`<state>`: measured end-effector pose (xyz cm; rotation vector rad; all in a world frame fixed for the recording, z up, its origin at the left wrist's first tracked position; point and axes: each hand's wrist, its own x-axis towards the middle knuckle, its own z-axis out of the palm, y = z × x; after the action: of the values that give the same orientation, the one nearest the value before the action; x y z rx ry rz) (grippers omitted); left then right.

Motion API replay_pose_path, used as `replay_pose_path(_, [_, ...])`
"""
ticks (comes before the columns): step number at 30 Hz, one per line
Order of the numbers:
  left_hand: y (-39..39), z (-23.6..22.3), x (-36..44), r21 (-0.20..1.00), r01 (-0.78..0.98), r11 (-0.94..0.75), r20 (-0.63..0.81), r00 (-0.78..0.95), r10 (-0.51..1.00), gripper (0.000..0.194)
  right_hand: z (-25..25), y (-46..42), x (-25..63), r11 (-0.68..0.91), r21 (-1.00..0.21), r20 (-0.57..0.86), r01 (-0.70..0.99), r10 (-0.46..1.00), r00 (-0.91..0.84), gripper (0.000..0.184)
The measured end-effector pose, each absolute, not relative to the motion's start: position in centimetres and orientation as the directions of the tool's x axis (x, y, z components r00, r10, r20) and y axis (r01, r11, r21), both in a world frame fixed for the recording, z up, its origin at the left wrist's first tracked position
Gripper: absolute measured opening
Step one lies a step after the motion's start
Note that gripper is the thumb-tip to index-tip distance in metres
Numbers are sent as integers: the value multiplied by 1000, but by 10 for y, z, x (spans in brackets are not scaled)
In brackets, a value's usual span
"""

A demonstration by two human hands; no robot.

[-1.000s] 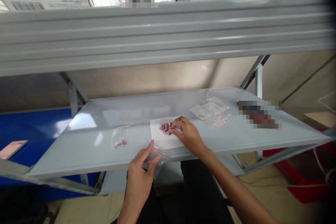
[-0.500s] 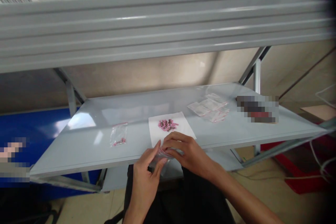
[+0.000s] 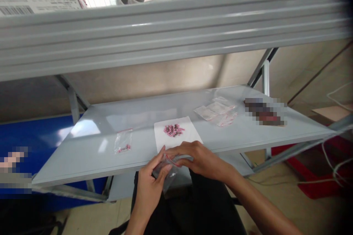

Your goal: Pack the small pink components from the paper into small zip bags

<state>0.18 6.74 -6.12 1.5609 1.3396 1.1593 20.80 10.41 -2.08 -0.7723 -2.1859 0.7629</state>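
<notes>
My left hand (image 3: 150,185) and my right hand (image 3: 200,159) meet at the front edge of the grey shelf (image 3: 91,161). Both pinch a small clear zip bag (image 3: 167,170) with a red strip at its mouth. The bag hangs between the fingertips, just below the shelf edge. Behind the hands lies a white sheet (image 3: 176,137) carrying a small heap of pink and dark parts (image 3: 173,130).
A filled small bag (image 3: 123,143) with pink parts lies to the left on the shelf. A pile of empty clear bags (image 3: 216,112) lies at the back right, next to a blurred dark object (image 3: 264,112). A grey shelf beam (image 3: 176,33) runs overhead.
My right hand left the heap of pink parts on the white sheet and came back to the bag held by my left hand. Both hands now hold the bag.
</notes>
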Motion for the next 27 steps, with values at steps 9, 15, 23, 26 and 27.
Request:
replay_pose_path(9, [67, -57, -3, 895, 313, -317, 280, 156, 947, 30, -54, 165, 240, 444, -640, 512, 628, 855, -83, 18])
replay_pose_path(15, [68, -58, -1, 915, 324, -242, 218, 111, 970, 27, -83, 188, 238, 379, -614, 419, 693, 900, -121, 27])
replay_pose_path(23, [67, -60, 2, 966, 241, -91, 86, 31, 996, 46, -35, 148, 228, 504, -777, 451, 378, 864, -224, 24])
replay_pose_path(26, [65, -58, 7, 961, 252, -113, 104, 50, 993, 43, -20, 126, 216, 551, -799, 417, 242, 796, -438, 20])
replay_pose_path(27, [63, -57, 8, 959, 252, -128, 116, 60, 991, 42, -17, 119, 211, 562, -795, 400, 229, 769, -499, 17])
